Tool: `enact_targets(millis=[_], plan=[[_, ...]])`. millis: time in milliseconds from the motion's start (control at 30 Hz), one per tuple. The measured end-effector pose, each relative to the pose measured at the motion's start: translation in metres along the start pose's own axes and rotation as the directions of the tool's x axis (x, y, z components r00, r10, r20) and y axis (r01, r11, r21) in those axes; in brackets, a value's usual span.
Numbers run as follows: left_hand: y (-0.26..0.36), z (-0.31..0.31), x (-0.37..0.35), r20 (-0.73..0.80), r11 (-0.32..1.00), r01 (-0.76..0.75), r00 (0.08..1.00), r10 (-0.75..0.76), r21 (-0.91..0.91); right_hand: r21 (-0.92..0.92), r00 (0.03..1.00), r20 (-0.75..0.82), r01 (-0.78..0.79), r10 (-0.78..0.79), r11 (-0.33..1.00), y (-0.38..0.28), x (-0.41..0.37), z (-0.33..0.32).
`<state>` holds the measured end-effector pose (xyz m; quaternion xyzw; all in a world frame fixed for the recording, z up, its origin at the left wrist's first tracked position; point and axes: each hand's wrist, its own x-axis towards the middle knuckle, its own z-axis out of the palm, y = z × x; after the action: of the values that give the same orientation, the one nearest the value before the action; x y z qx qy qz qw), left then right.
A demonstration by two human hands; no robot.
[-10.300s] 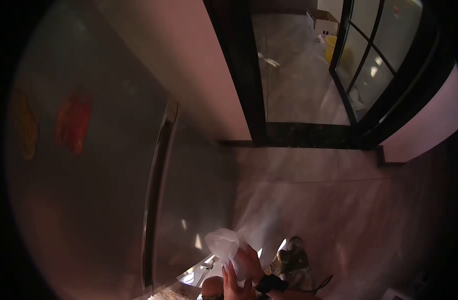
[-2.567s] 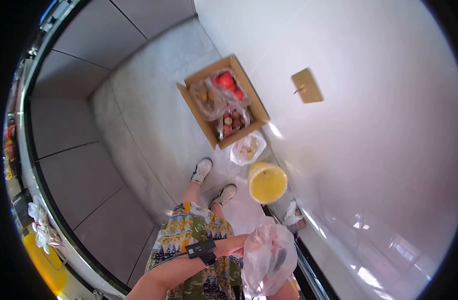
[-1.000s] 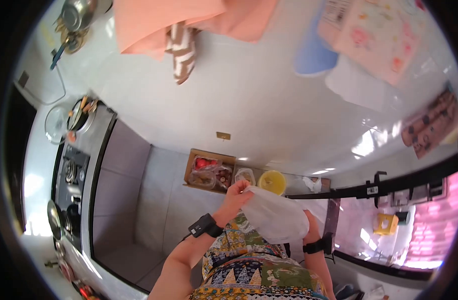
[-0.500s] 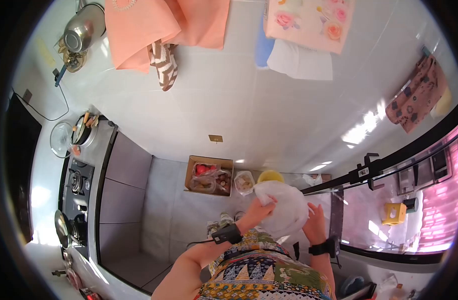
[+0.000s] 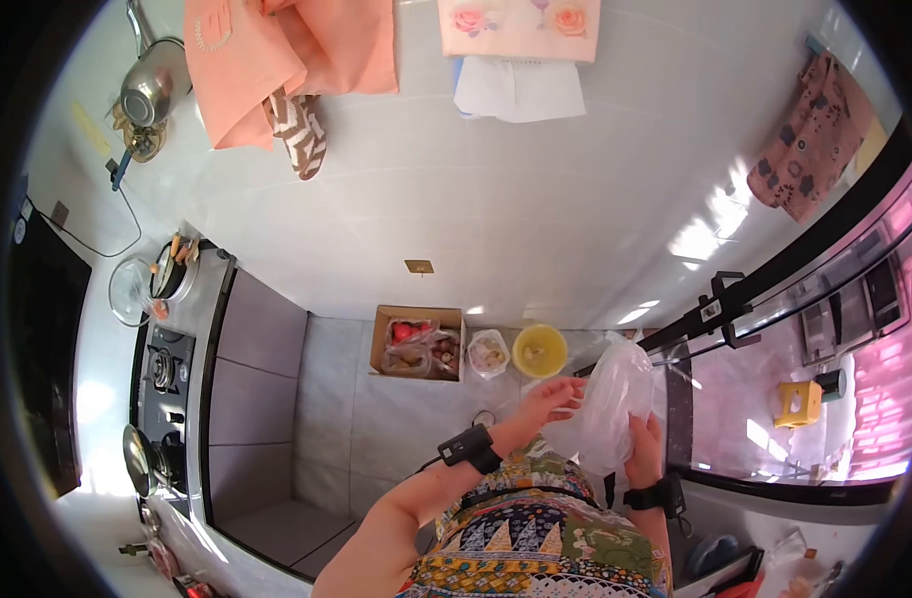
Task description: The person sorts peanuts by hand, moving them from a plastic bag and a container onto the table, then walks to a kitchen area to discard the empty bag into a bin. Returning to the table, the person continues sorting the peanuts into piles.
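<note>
Bag of clear, crumpled plastic [image 5: 616, 394] lay between the two hands, its long axis running away from the body. The right hand [image 5: 643, 453], the nearer one, pinched its lower right side; the left hand [image 5: 551, 401], fingers loosely spread, was just beside its left edge. Beyond, on the floor, a brown cardboard box [image 5: 374, 342] held bagged red and brownish produce, beside a whitish plastic bag of pale pieces [image 5: 488, 355] and a round yellow bucket [image 5: 519, 365] with something pale inside.
</note>
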<state>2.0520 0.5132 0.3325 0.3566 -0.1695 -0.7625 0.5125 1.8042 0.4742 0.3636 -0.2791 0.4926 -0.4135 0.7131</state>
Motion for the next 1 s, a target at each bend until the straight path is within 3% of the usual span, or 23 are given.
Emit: enact_targets(millis=[33,100,200,267,367,400,467,633,700,867,900,967,1000], plan=[[-0.003,0.007,-0.002,0.002,1.0,-0.002,1.0,0.002,0.002,-0.011,0.999,0.048,0.009,-0.009,1.0,-0.002,-0.001,0.005],[-0.012,0.022,-0.009,0.062,0.963,-0.084,0.996,0.071,0.256,-0.023,0.995,0.099,0.017,-0.014,1.0,0.004,-0.001,0.011],[-0.012,0.021,-0.011,0.005,0.957,-0.115,0.993,0.118,0.265,-0.086,0.986,0.135,0.108,-0.096,0.99,0.016,0.005,0.02],[-0.01,0.019,-0.011,-0.045,0.953,-0.138,0.987,0.156,0.271,-0.258,0.982,0.132,0.163,-0.132,0.952,0.015,0.005,0.027],[-0.006,0.014,-0.013,-0.113,0.946,-0.164,0.973,0.203,0.281,-0.359,0.969,0.148,0.24,-0.199,0.902,0.02,0.003,0.037],[-0.005,0.012,-0.013,-0.131,0.943,-0.171,0.968,0.216,0.284,-0.36,0.969,0.142,0.241,-0.203,0.901,0.015,0.001,0.042],[-0.001,0.006,-0.013,-0.154,0.938,-0.184,0.959,0.237,0.295,-0.384,0.992,0.114,0.099,-0.06,0.918,0.001,-0.001,0.047],[0.004,-0.023,-0.003,-0.154,0.924,-0.196,0.954,0.258,0.329,-0.223,0.99,0.062,0.136,-0.126,0.965,-0.014,0.008,0.027],[-0.013,-0.067,0.013,-0.252,0.966,-0.162,0.945,0.21,0.2,-0.17,0.99,0.043,0.142,-0.137,0.975,-0.022,0.01,0.017],[0.013,-0.066,-0.003,-0.407,0.963,-0.148,0.884,0.23,0.224,-0.072,0.965,-0.171,0.187,-0.197,0.98,-0.047,0.008,-0.005],[0.013,-0.07,-0.004,-0.445,0.974,-0.124,0.873,0.197,0.188,-0.017,0.97,-0.078,0.228,-0.229,0.973,-0.049,0.011,-0.014],[0.011,-0.076,-0.008,-0.475,0.983,-0.096,0.865,0.16,0.157,0.023,0.969,-0.086,0.233,-0.231,0.972,-0.047,0.014,-0.026],[0.012,-0.075,-0.011,-0.432,0.953,-0.185,0.859,0.275,0.239,0.059,0.97,-0.083,0.235,-0.23,0.97,-0.051,0.013,-0.025]])
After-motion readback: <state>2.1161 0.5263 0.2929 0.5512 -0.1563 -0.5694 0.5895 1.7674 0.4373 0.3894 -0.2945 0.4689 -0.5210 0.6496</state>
